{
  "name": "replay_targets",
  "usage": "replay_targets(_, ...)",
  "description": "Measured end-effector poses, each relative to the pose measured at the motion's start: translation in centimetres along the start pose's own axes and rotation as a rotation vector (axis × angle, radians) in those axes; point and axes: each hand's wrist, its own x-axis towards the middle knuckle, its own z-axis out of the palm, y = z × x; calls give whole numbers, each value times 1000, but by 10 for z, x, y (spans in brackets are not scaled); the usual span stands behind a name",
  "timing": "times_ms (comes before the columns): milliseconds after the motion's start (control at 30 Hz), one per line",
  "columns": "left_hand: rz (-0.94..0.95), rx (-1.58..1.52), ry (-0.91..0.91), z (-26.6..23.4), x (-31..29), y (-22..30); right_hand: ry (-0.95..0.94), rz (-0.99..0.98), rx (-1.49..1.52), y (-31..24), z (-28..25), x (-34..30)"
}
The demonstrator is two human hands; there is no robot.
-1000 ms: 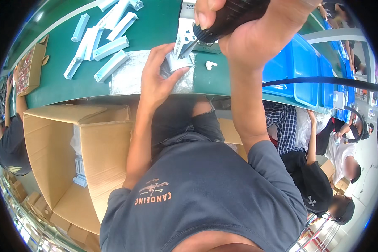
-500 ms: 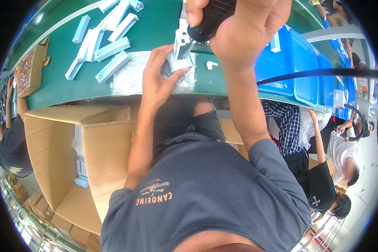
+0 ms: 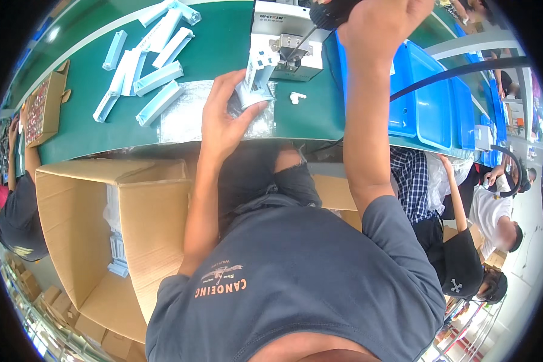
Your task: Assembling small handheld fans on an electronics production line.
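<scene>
My left hand is closed around the base of a light-blue plastic housing, which stands upright on a sheet of clear film on the bench. Up and to the right, my right hand grips a black electric screwdriver, partly cut off by the upper edge. Its long thin bit slants down to the metal block at the front of a screw feeder, just beyond the housing. Whether a screw sits on the tip is too small to tell. A small white part lies right of the housing.
Several light-blue housings lie on the green bench at left. Blue trays stand at right, with a black cable crossing above them. A large open carton stands below the bench edge at left. People work on both sides.
The screwdriver has moved from the housing over to the screw feeder, my right hand rising up and right. My left hand still holds the housing in nearly the same place.
</scene>
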Motion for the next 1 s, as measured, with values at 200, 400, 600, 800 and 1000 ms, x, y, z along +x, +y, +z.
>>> replay_targets(200,-3,7,20,0,-1,0,-67,-21,6,3,-3,-2)
replay_targets(400,2,-29,6,4,2,2,-19,87,194,-29,1,-7)
replay_targets(600,-70,-71,24,2,-1,2,30,196,544,-27,25,-30)
replay_targets(800,-73,-48,0,2,1,4,38,-54,388,0,29,-41)
replay_targets(1000,-80,-51,-10,1,1,6,-1,-70,345,6,30,-39)
